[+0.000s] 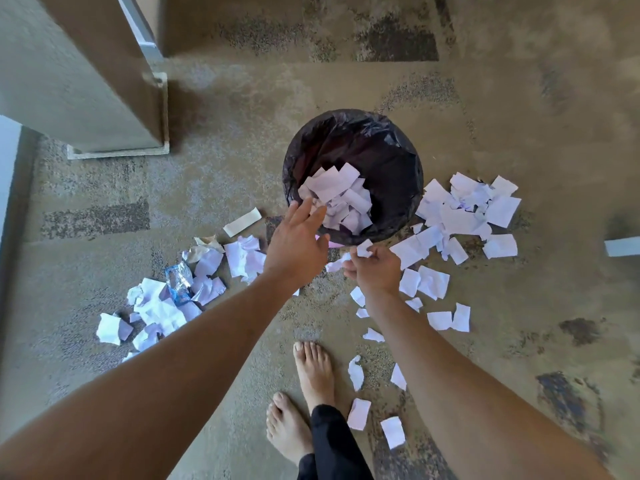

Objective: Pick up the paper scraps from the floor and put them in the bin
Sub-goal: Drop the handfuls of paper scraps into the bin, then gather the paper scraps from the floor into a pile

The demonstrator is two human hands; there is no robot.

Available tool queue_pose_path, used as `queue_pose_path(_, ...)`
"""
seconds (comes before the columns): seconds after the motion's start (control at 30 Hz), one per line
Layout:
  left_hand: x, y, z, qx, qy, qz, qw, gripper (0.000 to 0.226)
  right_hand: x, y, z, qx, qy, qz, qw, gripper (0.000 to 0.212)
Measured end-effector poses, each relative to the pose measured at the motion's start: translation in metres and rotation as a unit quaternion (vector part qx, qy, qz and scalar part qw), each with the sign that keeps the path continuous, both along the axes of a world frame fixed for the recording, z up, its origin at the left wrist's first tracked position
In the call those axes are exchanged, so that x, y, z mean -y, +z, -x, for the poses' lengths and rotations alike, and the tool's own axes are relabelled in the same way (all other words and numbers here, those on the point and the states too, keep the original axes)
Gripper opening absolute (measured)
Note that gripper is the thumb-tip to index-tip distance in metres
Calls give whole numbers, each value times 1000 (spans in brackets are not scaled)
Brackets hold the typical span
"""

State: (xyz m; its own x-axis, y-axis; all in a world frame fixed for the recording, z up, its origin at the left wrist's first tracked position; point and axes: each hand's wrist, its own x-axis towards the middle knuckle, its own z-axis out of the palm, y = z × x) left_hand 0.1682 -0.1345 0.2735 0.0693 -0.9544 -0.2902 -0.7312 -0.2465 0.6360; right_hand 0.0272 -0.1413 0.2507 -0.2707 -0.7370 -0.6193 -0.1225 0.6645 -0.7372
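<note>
Over the bin point(391, 157) of scraps point(341, 199), left hand point(294, 244) spread, right hand point(375, 268) grip pinching scrap point(364, 247)

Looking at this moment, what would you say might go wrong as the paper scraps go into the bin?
1. The right hand pinches white paper scraps short of the round black-lined bin's near rim; released here, they would likely land on the carpet.
2. The open left hand hovers at that rim and might knock the bin.
3. The bare feet stand among loose scraps and could scatter them.
</note>
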Motion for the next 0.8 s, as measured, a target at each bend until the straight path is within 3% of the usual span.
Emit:
queue_pose_path(0.2, -4, -18, 5, 103, -81, -60, 990, 58, 1, 43, 6, 61, -30, 27, 997, 27)
queue_pose_path(0.33, -6, -20, 5, 113, -83, -51, 989, 59, 32, 79, 11, 144, -87, 84, 982, 9)
queue_pose_path(0.47, -9, -25, 6, 112, -82, -45, 989, 62, 71, 87, 13, 165, -97, 143, 971, 6)
queue_pose_path(0.53, -9, -25, 7, 109, -78, -38, 990, 65, 82, 79, 10, 138, -71, 112, 982, 11)
queue_pose_path(0.63, -11, -23, 5, 86, -73, -14, 994, 66, 77, 63, 6, 46, -13, 62, 997, 42)
queue_pose_path(0.7, -16, -21, 2, 59, -57, 21, 996, 63, 59, 57, -1, -28, 45, 110, 993, 39)
queue_pose_path(0.8, -31, -25, -8, 24, -7, 62, 998, 54, 25, 52, -19, -47, 129, 191, 972, 24)
